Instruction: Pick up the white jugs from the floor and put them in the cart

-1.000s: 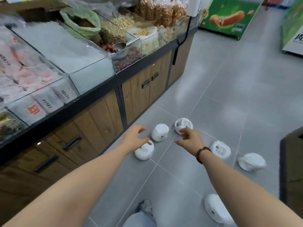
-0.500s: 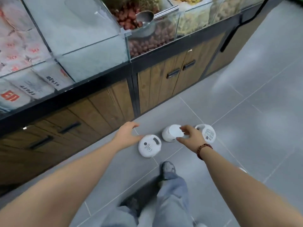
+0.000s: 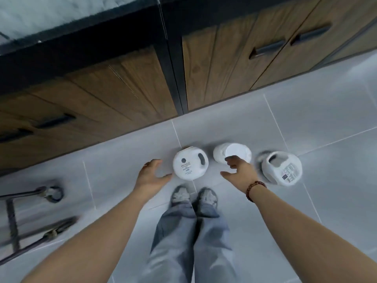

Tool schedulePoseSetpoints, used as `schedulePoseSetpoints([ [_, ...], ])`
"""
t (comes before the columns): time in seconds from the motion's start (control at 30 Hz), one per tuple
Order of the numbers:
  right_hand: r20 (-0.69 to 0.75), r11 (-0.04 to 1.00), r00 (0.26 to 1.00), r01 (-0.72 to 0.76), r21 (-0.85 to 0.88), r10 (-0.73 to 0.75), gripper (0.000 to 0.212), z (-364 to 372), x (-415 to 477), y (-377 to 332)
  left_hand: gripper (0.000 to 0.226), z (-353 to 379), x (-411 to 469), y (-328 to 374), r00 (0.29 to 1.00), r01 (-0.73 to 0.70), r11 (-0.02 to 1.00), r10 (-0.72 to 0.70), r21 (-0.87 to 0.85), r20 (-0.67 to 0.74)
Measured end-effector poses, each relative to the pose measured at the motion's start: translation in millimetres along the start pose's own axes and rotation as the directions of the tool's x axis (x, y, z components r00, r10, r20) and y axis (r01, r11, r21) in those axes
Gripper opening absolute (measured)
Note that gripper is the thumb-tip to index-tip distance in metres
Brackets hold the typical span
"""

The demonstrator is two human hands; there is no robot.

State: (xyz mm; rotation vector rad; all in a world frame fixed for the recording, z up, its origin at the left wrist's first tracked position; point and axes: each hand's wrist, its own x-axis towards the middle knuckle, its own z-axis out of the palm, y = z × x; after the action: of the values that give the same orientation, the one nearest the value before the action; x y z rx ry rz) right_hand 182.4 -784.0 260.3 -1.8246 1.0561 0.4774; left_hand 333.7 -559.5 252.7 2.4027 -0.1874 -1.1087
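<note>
Three white jugs lie on the grey tiled floor in front of my feet. The left jug (image 3: pixel 190 164) lies label up with its handle hole to the right. My left hand (image 3: pixel 152 174) is open just to its left, the thumb almost at its rim. The middle jug (image 3: pixel 232 152) shows a plain round face. My right hand (image 3: pixel 238 170) is open in front of it, fingertips at its near edge. The right jug (image 3: pixel 282 168) lies with its back label up, apart from both hands. A dark metal cart frame (image 3: pixel 30 217) with a wheel shows at the left edge.
A wooden cabinet (image 3: pixel 126 84) with dark handles and a black frame runs along the far side of the floor, close behind the jugs. My two grey shoes (image 3: pixel 193 198) and jeans stand directly below the jugs. Grey tiles extend to the right.
The view has tipped down and closer to the floor. Both hands have lowered to the left and middle jugs. The cart frame has come into view at the left.
</note>
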Motion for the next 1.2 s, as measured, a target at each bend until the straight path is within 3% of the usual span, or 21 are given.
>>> schedulePoseSetpoints([
  [0.33, 0.03, 0.995, 0.995, -0.098, -0.009, 0.098, 0.048, 106.5, 164.0, 87.6, 0.059, 114.8, 132.1, -99.3, 0.982, 0.187, 0.976, -0.184, -0.111, 0.034],
  [0.67, -0.02, 1.0, 1.0, -0.022, 0.005, 0.022, 0.057, 192.6, 290.2, 151.0, 0.077, 197.6, 255.8, -157.5, 0.982, 0.184, 0.948, -0.163, -0.259, 0.098],
  [0.77, 0.022, 0.999, 1.0, -0.016, 0.039, 0.015, 0.051, 212.6, 306.5, 165.7, 0.082, 210.3, 273.0, -173.4, 0.969, 0.247, 0.879, -0.22, -0.409, 0.113],
  [0.87, -0.028, 0.998, 1.0, 0.005, 0.067, -0.004, 0.042, 220.2, 315.5, 172.8, 0.073, 225.1, 278.0, -180.1, 0.955, 0.297, 0.786, -0.252, -0.543, 0.157],
  [1.03, -0.078, 0.997, 0.996, 0.034, -0.067, -0.039, 0.048, 225.7, 320.4, 173.3, 0.069, 239.3, 273.7, -181.8, 0.937, 0.34, 0.626, -0.286, -0.702, 0.198],
  [1.2, -0.109, 0.999, 0.994, 0.021, -0.039, -0.025, 0.04, 217.6, 310.5, 164.1, 0.071, 237.9, 265.7, -170.2, 0.948, 0.299, 0.594, -0.276, -0.747, 0.16],
])
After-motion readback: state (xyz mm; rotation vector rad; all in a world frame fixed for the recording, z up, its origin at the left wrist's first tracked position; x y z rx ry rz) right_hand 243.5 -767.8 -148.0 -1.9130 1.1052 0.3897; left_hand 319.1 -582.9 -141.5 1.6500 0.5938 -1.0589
